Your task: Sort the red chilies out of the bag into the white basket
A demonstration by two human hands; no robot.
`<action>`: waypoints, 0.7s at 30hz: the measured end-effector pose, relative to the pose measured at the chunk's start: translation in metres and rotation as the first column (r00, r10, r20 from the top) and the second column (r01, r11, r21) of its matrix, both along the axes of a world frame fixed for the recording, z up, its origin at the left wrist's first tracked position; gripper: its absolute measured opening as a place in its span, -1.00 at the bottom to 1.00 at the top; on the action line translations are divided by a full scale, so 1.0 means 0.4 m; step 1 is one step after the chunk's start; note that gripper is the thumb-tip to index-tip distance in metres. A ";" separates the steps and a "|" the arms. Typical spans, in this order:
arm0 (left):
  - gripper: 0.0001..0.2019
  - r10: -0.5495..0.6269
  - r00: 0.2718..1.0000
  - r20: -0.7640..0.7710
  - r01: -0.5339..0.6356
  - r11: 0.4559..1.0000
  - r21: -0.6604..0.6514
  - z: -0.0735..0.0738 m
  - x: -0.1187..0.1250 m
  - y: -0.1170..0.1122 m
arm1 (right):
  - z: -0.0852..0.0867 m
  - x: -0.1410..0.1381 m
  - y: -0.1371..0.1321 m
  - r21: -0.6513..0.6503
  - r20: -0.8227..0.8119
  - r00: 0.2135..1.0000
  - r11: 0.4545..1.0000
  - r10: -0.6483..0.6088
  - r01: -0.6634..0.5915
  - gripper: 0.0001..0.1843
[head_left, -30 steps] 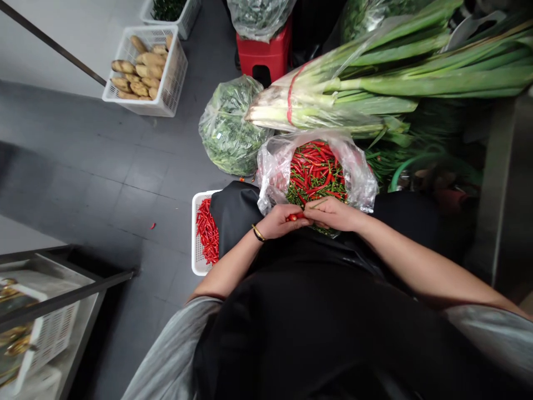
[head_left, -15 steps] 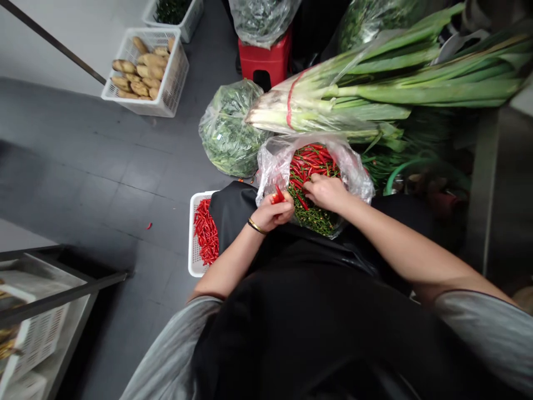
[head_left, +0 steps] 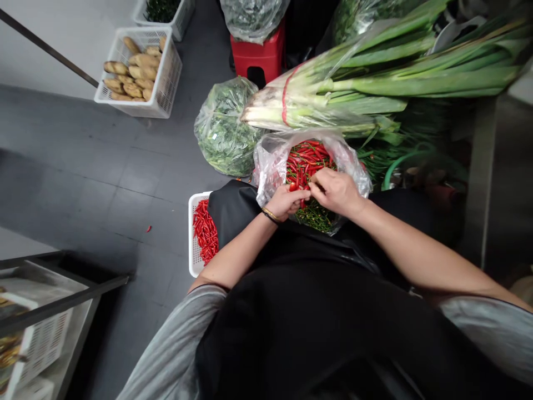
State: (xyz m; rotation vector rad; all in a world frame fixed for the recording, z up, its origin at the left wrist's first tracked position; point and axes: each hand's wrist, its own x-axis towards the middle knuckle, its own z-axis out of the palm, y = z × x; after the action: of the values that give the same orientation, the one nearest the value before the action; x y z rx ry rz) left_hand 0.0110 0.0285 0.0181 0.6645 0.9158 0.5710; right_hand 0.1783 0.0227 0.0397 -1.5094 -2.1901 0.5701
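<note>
A clear plastic bag (head_left: 266, 161) sits open before me, filled with red chili peppers (head_left: 306, 158) and a heap of green stems (head_left: 317, 215). Over the bag, my left hand (head_left: 287, 201) is closed around a few red chilies, whose ends poke out past the fingers. My right hand (head_left: 335, 190) meets it there, thumb and fingers pinched at the tip of a chili by the left fingertips; exactly what the pinch holds is partly hidden. To my left, a white basket (head_left: 192, 239) contains many red chilies without visible stems.
Beyond the bag lie a large bundle of leeks (head_left: 300, 100) and a bagged mass of greens (head_left: 227, 130). A red stool (head_left: 260, 55) stands behind. Lotus-root-like tubers fill a white crate (head_left: 166, 91). A metal rack (head_left: 83, 294) is at lower left, and one chili (head_left: 149, 228) lies on the floor.
My right hand has lifted back from the chilies in the bag, and my left hand has moved right, so they now meet at the fingertips. The camera view has shifted slightly.
</note>
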 end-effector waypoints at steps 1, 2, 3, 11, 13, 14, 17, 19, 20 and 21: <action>-0.59 0.004 1.000 -0.009 -0.004 1.000 -0.023 0.003 -0.009 -0.006 | -0.011 -0.003 -0.005 -0.009 -0.017 1.000 1.000 -0.010 0.010 -0.80; -0.58 0.009 1.000 -0.023 -0.010 1.000 -0.016 0.005 -0.019 -0.012 | -0.022 -0.003 -0.007 -0.049 -0.067 0.998 0.999 -0.014 0.010 -0.79; -0.58 0.015 0.999 -0.041 -0.014 1.000 0.014 0.007 -0.029 -0.017 | -0.032 0.000 -0.008 -0.121 -0.142 0.990 0.993 -0.014 -0.003 -0.77; -0.54 -0.159 0.986 -0.056 0.168 0.939 0.300 0.009 -0.050 -0.033 | -0.011 0.016 -0.015 -0.646 -0.585 0.804 0.662 -0.108 -0.381 -0.47; -0.53 -0.194 0.979 -0.071 0.206 0.903 0.378 0.019 -0.049 -0.034 | 0.000 -0.005 -0.038 -0.647 -0.627 0.760 0.658 -0.171 -0.386 -0.47; -0.54 -0.201 0.976 -0.080 0.216 0.887 0.408 0.025 -0.050 -0.035 | 0.003 -0.017 -0.051 -0.647 -0.665 0.707 0.659 -0.241 -0.383 -0.48; -0.59 -0.199 0.979 -0.042 0.198 0.886 0.419 0.034 -0.061 -0.042 | 0.002 -0.031 -0.077 -0.612 -0.760 0.495 0.720 -0.421 -0.327 -0.49; -0.58 -0.136 0.987 0.087 0.098 0.935 0.342 0.026 -0.073 -0.046 | -0.006 -0.013 -0.068 -0.565 -0.752 0.533 0.796 -0.388 -0.218 -0.51; -0.57 -0.073 0.983 0.167 0.023 0.959 0.284 0.019 -0.080 -0.046 | -0.012 0.001 -0.056 -0.532 -0.692 0.640 0.835 -0.333 -0.140 -0.52; -0.56 -0.003 0.971 0.237 -0.051 0.973 0.223 0.011 -0.087 -0.045 | -0.021 0.015 -0.041 -0.490 -0.568 0.779 0.870 -0.267 -0.058 -0.53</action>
State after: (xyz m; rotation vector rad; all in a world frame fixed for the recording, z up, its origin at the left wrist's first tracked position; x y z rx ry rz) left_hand -0.0237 0.0105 0.0226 0.7734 0.6410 0.7679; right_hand 0.1843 0.0064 0.0311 -1.3729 -1.4827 1.4365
